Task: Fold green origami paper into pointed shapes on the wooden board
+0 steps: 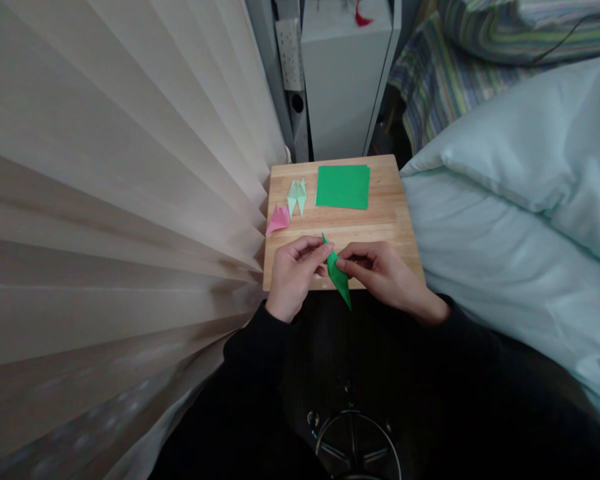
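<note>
Folded green paper (339, 273), slender and tilted, is held over the near edge of the wooden surface (385, 230): my left hand (301, 264) pinches its upper part, my right hand (375, 268) its right side. Beyond lie green sheets (343, 187), pale-green folded paper (293, 199) and a pink folded piece (279, 219).

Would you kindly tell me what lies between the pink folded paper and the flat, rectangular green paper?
In the head view, pale green folded paper with pointed tips lies between the pink folded paper and flat green paper.
</note>
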